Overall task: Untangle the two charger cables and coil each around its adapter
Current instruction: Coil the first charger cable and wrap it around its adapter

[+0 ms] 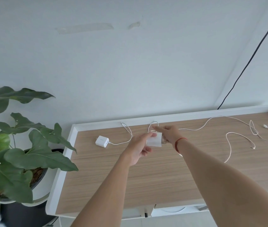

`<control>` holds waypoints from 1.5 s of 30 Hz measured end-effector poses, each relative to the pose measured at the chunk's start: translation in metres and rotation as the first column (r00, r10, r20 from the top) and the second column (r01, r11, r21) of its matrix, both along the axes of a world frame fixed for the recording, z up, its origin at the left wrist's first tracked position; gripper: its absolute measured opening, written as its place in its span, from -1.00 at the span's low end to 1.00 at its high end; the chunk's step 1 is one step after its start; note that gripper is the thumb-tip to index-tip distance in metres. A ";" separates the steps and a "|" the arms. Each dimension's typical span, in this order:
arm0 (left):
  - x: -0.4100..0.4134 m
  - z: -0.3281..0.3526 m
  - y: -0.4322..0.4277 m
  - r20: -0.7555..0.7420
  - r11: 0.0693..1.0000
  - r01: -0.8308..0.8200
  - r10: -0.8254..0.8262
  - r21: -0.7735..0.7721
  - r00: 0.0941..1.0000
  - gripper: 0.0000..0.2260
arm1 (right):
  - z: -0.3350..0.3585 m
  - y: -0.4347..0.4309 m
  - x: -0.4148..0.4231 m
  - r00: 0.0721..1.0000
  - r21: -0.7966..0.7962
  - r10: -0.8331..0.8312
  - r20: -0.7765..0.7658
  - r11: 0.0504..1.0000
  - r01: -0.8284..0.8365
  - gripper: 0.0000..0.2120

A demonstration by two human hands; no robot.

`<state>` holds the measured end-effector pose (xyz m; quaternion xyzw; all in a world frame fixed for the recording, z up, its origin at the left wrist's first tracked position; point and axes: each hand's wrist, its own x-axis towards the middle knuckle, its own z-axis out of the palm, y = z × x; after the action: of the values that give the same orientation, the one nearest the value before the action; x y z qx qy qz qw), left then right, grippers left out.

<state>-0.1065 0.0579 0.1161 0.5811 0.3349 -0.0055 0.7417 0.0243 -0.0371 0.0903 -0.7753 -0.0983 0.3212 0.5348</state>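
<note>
**Both hands meet on one adapter near the back edge of the table**

Our left hand (139, 145) holds the held adapter (153, 140) by its left end, with the thumb on top and the fingers curled beneath. Our right hand (168, 134) is at the other end, with the forefinger straight and pointing left. We cannot tell whether this hand grips the block, a cable, or nothing. The held adapter is over the table (130, 185), near the middle of the back edge. Its long axis runs left to right between the two hands.

From the right hand, the long cable (192, 129) goes off to the right, toward the back right corner. There it loops close to another white cable (230, 150). We judge that the coming move turns on this: the loose length lies to the right, so the right hand is nearer to gather it while the left hand keeps the block steady.

Near the back left corner the second adapter (102, 140) lies flat, well apart from the hands. Its thin cable (131, 134) curves up toward the back edge. We cannot see whether it crosses the long cable behind the hands.
</note>
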 end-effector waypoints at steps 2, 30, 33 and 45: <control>0.003 0.003 0.002 0.024 0.999 -0.035 0.036 -0.034 0.999 -0.81 | -0.009 0.000 -0.005 0.995 -0.020 -0.067 -0.071 0.998 0.066 -0.72; 0.012 -0.023 -0.007 -0.032 0.985 -0.122 0.119 -0.126 0.992 -0.71 | -0.004 -0.016 -0.022 0.864 -0.405 0.449 0.226 0.851 -0.336 -0.55; 0.011 -0.023 -0.007 -0.031 0.992 -0.108 0.106 -0.071 0.994 -0.69 | 0.001 -0.017 -0.022 0.851 -0.419 0.481 0.211 0.831 -0.365 -0.58; 0.008 -0.021 -0.014 -0.003 0.969 -0.073 0.076 0.234 0.997 -0.74 | 0.024 -0.006 -0.024 0.776 -0.553 0.619 0.122 0.691 -0.465 -0.67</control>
<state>-0.0984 0.0441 0.0948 0.6515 0.3594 0.0582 0.6656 0.0001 -0.0427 0.1145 -0.8589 -0.3200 0.3587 0.1765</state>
